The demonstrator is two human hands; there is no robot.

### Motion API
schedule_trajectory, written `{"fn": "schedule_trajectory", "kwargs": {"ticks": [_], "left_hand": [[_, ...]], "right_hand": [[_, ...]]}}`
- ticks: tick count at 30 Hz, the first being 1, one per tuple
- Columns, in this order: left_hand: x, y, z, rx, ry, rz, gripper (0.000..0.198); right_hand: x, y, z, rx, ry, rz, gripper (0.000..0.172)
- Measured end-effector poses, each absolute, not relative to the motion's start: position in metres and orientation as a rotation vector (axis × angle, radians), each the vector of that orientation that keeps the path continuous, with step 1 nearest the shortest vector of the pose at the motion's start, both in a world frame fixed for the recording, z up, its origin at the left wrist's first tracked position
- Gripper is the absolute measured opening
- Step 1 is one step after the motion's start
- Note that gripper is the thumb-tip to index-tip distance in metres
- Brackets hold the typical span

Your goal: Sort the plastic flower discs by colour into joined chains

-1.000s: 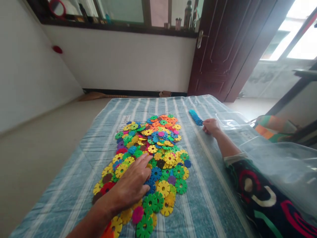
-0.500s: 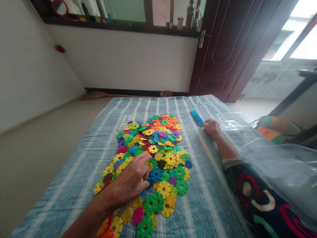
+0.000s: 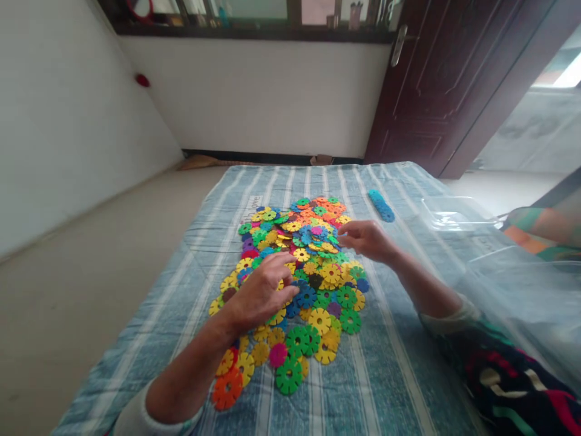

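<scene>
A wide heap of flower-shaped plastic discs in many colours lies on the striped cloth. My left hand hovers at the heap's left-middle part, its thumb and fingers apart and nothing visible between them. At the heap's right edge, close to some blue discs, is my right hand. Its fingers reach left with a gap from the thumb, and I see nothing held. Beyond that hand lies a row of overlapping blue discs, touched by neither hand.
A clear plastic container sits at the table's right side. Nearer me on the right is a larger transparent plastic piece. The striped cloth covers the table. A dark red door stands behind.
My right hand has left the row of blue discs and moved left to the heap. My left hand stays over the heap. The view has shifted slightly.
</scene>
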State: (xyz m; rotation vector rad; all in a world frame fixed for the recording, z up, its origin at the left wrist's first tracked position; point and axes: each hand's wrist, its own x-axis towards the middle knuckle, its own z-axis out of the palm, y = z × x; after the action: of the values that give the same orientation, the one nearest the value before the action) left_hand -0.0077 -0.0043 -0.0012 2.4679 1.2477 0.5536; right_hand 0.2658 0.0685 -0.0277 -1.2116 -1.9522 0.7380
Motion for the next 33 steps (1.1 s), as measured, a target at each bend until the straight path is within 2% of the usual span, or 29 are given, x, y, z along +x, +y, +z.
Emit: {"fn": "schedule_trajectory", "kwargs": {"ticks": [5,11,14,18,23,27,33], "left_hand": [[-0.004,-0.008,-0.002,2.463,1.22,0.698,0.015],[0.003,-0.011,-0.003,2.455,1.2,0.826,0.014],[0.004,-0.009,-0.006,2.492,1.212,0.796,0.006],[0.005,-0.005,-0.017,2.604,1.274,0.615,0.009],[0.006,-0.003,-0.029,2.681,1.228,0.412,0.017],[0.005,-0.002,-0.034,2.679,1.22,0.385,0.017],[0.002,0.0,-0.037,2.634,1.22,0.486,0.02]], "right_hand": [[0.216,0.027,-0.016,-0.893,-2.164,1.031,0.02],[0.207,0.015,-0.016,-0.861,-2.083,1.197,0.016],[0.218,0.025,-0.013,-0.864,-2.048,1.237,0.015],[0.254,0.055,-0.008,-1.048,-1.827,1.155,0.017],[0.322,0.094,-0.02,-1.358,-1.333,0.856,0.018],[0.365,0.106,-0.041,-1.579,-1.04,0.772,0.017],[0.387,0.112,-0.059,-1.691,-0.939,0.769,0.018]]}}
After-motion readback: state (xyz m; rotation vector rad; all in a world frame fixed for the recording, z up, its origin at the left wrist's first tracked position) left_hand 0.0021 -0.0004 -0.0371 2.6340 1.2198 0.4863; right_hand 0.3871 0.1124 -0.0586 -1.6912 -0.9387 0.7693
